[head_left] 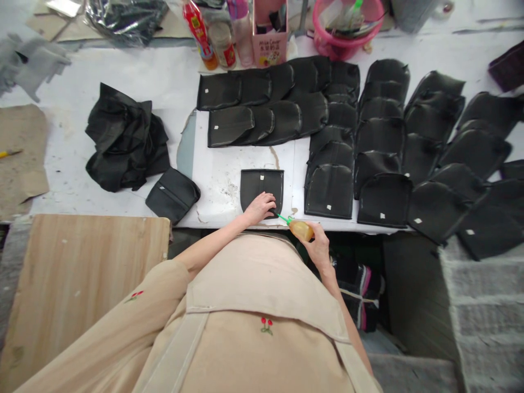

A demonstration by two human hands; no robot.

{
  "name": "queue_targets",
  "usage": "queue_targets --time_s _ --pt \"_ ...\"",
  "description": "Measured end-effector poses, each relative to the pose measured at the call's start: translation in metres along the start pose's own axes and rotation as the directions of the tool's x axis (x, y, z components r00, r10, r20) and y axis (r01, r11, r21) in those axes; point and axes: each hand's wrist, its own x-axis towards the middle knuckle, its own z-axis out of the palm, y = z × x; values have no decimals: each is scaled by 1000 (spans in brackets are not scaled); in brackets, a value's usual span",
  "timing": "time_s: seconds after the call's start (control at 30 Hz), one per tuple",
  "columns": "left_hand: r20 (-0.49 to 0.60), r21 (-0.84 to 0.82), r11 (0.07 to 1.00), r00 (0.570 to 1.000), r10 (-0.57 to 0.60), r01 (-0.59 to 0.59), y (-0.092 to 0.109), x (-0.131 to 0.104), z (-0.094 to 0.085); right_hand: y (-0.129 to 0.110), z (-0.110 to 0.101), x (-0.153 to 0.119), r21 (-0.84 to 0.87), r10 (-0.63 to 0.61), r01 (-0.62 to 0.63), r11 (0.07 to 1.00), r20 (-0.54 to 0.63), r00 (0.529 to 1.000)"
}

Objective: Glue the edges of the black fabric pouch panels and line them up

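A black leather-like panel (261, 183) with a rounded lower edge lies near the table's front edge, a small white tag at its top. My left hand (261, 208) rests on its lower part, fingers bent and gripping the curved edge. In my right hand (319, 244) is a squeeze bottle of amber glue (301, 230). Its thin green nozzle (283, 219) points at the panel's lower right edge, beside my left fingertips. Whether the tip touches the panel is too small to tell. Left of the panel lies a separate black pouch-like piece (172, 195).
Overlapping rows of similar black panels (328, 191) cover the table's right side and back. Crumpled black fabric (123, 139) sits at left. Behind stand a red bottle (197, 33), a pink box (270, 41) and a pink basin (347, 41). A wooden board (90, 284) is at front left.
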Motion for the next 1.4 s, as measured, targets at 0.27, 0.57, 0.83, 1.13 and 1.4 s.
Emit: queue_targets --time_s 0.27,0.57,0.83,1.13,1.4 --pt "-10 14 1000 1000 9 -9 3 -1 -3 -6 2 1 8 48 -48 999 -9 999" --pt "-33 79 990 993 -114 117 6 22 -11 -3 -6 -3 393 399 -320 862 -137 907" --pt "-35 88 966 970 -241 243 1 57 -15 -8 5 4 289 363 -296 910 -215 906" --pt "-40 97 963 968 -247 249 2 54 -14 -10 24 11 32 150 -147 989 -283 947" --pt "-39 92 966 970 -238 241 0 53 -12 -14 21 6 -121 60 -100 988 -295 954"
